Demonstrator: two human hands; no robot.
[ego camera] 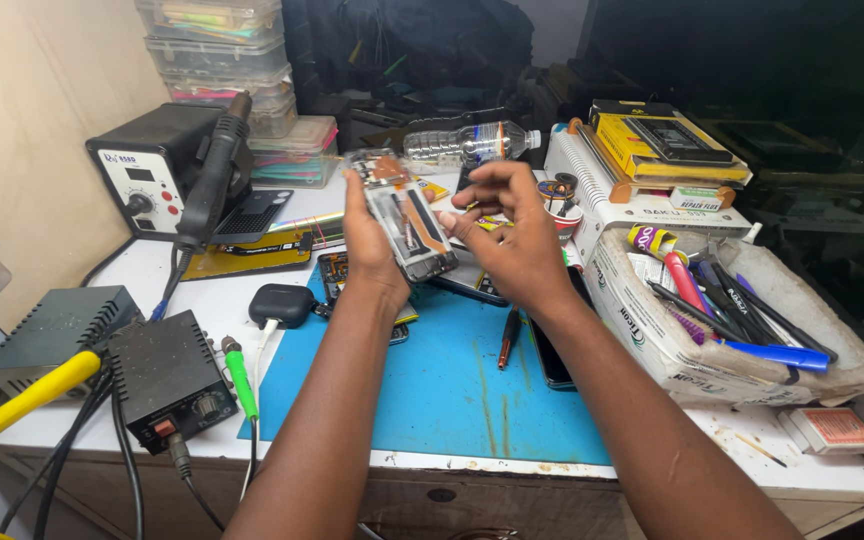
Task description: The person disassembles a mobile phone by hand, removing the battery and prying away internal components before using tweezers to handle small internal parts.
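Phone (407, 215), back cover off, internals exposed (orange flex strip and metal shields visible), held upright and tilted above the blue mat (442, 390), well clear of the table (202, 290). Left hand (367, 245) clenched around the phone's left edge, thumb behind, fingers wrapping the frame; this grip carries the whole weight. Right hand (512, 230) not closed on anything: fingertips bent toward the phone's right edge near its upper half, touching or just short of it, cannot tell which. Judgement: the step in hand looks like inspection or picking at a part on the open board. To do it well: keep the left grip on the frame only, off the flex strip; bring the right fingertips in from the side rather than pressing down on the shields; hold the phone over the mat so any loose screw lands there and not among the clutter. Nearby: a second opened phone (337, 275) flat at the mat's far edge, a pen-like tool (508, 340) on the mat, earbud case (281, 305) to the left, hot-air station (157, 170) and small power supply (167, 380) at left, open box of pens and tools (732, 320) at right, water bottle (467, 143) lying behind.
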